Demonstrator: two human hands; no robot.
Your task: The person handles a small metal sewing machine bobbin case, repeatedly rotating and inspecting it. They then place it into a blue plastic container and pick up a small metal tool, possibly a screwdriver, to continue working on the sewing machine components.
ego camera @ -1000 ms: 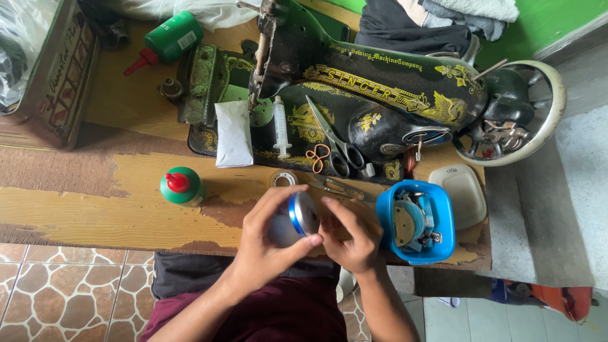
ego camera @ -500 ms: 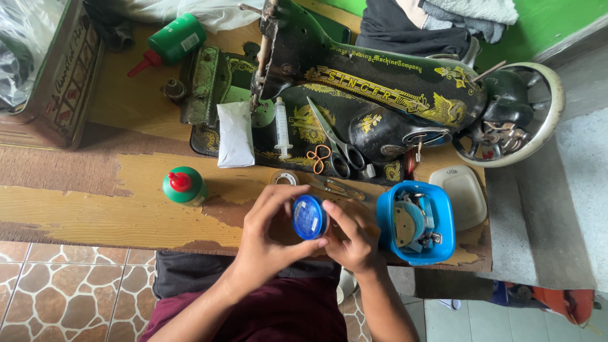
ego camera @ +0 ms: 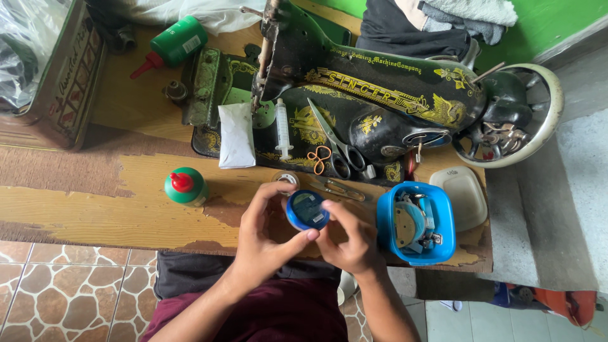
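Low centre of the frame: small round blue container (ego camera: 306, 209) pinched between left hand (ego camera: 269, 237) and right hand (ego camera: 352, 242), fingers of both curled closed around its rim, just above the table edge. Best kept level and gripped at the rim, turning gently, probably, so nothing spills. Right of it, open blue box (ego camera: 386, 215) of parts. Left, green bottle with red cap (ego camera: 185, 186). Beyond, scissors (ego camera: 335, 149), syringe (ego camera: 282, 128), black sewing machine (ego camera: 380, 101).
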